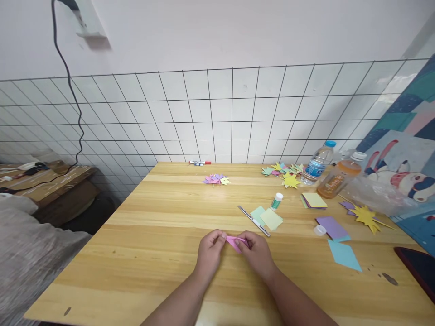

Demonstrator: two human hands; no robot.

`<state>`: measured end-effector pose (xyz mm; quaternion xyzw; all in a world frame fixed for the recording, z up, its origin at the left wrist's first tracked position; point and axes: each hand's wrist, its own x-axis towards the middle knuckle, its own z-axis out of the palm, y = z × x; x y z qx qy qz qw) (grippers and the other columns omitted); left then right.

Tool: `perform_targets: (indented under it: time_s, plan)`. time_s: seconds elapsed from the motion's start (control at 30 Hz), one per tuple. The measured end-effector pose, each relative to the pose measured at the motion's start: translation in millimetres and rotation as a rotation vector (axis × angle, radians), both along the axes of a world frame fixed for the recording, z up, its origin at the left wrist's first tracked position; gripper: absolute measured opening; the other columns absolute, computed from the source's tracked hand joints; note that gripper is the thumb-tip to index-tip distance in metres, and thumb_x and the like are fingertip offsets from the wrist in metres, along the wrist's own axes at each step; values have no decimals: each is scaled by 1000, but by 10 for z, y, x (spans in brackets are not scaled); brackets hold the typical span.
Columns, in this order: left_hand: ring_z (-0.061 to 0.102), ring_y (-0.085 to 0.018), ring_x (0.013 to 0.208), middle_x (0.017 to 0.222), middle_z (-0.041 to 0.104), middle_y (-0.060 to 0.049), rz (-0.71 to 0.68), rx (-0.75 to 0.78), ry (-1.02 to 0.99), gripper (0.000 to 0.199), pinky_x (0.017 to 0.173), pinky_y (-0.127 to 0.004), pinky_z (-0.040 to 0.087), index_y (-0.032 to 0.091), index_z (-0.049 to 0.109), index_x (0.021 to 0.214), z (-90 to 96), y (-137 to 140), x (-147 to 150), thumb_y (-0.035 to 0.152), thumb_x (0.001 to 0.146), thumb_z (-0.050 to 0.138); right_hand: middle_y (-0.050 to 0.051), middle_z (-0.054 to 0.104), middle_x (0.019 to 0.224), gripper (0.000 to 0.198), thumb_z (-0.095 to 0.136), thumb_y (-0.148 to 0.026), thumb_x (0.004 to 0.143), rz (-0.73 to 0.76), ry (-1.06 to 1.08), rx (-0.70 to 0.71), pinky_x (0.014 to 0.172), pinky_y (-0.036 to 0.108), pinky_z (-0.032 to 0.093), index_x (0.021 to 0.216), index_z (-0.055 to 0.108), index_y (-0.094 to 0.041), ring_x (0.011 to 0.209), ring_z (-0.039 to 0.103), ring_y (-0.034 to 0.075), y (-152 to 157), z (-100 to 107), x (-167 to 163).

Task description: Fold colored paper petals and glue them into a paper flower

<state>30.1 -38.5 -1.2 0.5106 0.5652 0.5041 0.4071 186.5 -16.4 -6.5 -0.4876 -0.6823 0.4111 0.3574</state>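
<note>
Pink paper [233, 243] is stretching crosswise, your left hand [211, 249] pinching 1 end, your right hand [257, 254] pinching the other.

The left hand [209, 253] and the right hand [258, 256] are bare, broad and rounded across the back, with fairly short, full fingers [215, 235]; a thumbnail [223, 235] shows on the left one, too small to judge in detail. Each narrows slightly at a bare wrist, then the left forearm [180, 296] and the right forearm [299, 299], smooth and uncovered, widen evenly toward the lower edge of the head view.
</note>
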Motion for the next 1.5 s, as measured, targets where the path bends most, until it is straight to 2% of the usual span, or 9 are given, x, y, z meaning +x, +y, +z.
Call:
perform_targets:
  time_s: [0.07,0.23,0.33,0.5,0.63,0.97,1.13,1.3,1.5]
  plan:
    - [50,-14,57,55,53,2,8,2,0,33,56,-23,38,17,58,64,-1,2,6,43,83,50,-1,56,60,18,53,-29,79,-3,2,-3,53,22,35,69,63,-18,57,48,13,5,-17,3]
    - [61,-19,78,81,67,-5,-50,32,38,26,68,-26,46,17,66,85,-12,9,1,41,78,59,0,58,63,19,53,-31,80,-10,3,14,55,22,36,71,62,-18,60,50,14,30,-57,23]
    - [61,-19,72,74,67,-5,-58,36,91,24,66,-26,46,17,66,75,-27,11,-12,39,78,58,0,58,63,17,55,-30,79,3,-23,49,54,22,36,71,63,-18,59,49,13,20,-34,22]
    - [61,-18,71,73,67,-5,-66,44,116,22,66,-26,46,17,66,72,-38,9,-14,36,78,57,2,63,75,15,55,-31,80,32,55,48,57,22,40,83,63,-18,64,54,14,-11,8,7]
    - [61,-19,70,72,68,-5,-61,29,99,24,65,-26,46,16,68,72,-41,11,-12,37,79,56,1,59,62,19,53,-31,81,-3,45,21,53,22,38,71,61,-17,57,50,13,-1,-16,8]
    - [61,-19,68,67,67,-4,53,16,62,26,64,-26,46,16,66,69,-28,30,-14,38,79,56,1,59,60,20,55,-32,80,-51,128,-52,52,22,40,69,59,-17,55,52,13,24,-35,-18]
    - [64,-20,77,83,71,-7,21,10,30,26,65,-26,48,17,69,88,-26,17,2,37,74,63,3,62,63,21,55,-34,81,-41,141,-46,55,24,44,69,59,-17,58,57,15,7,-44,-9]
    - [63,-19,70,72,70,-5,11,3,49,21,66,-26,48,17,69,71,-46,23,-7,36,74,62,4,65,68,21,56,-35,81,-29,179,-49,59,25,46,72,62,-16,62,59,16,4,-32,3]
    - [61,-19,67,69,68,-4,34,2,76,24,64,-27,47,16,67,71,-29,32,-6,39,75,60,3,61,67,22,56,-34,81,-58,195,20,59,25,46,69,62,-16,62,57,15,55,-64,21]
